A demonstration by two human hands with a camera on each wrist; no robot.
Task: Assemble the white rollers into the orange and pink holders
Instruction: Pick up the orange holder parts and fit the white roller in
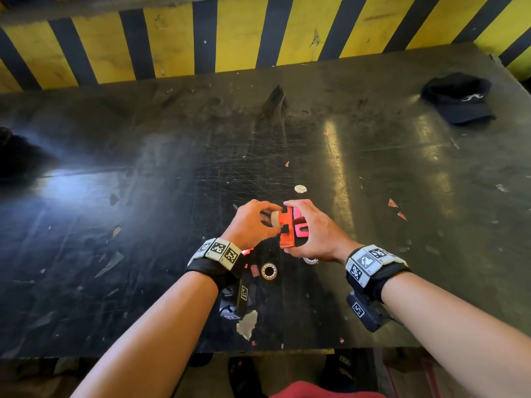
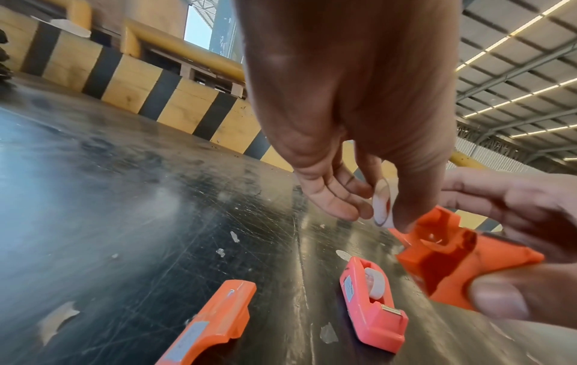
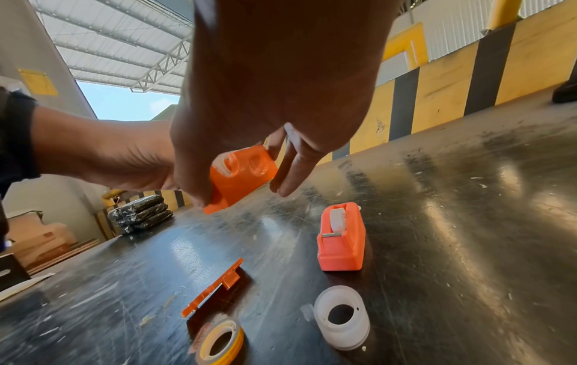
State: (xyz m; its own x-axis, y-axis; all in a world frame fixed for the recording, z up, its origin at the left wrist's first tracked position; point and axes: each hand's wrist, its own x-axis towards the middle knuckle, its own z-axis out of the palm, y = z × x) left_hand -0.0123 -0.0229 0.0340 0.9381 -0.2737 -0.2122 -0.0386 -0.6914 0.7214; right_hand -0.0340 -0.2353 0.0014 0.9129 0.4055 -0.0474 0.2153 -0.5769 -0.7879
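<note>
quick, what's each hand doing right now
Left hand: pinches a white roller at the orange holder.
Right hand: grips the orange holder, lifted off the table.

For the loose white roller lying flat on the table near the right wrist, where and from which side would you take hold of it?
Grip the white roller by its curved outer rim, coming straight down from above with thumb and finger on opposite sides. It lies flat with its centre hole facing up, so the rim is exposed all round, and the tape roll beside it stands apart. A fingertip hooked into the hole would probably also lift it.
</note>
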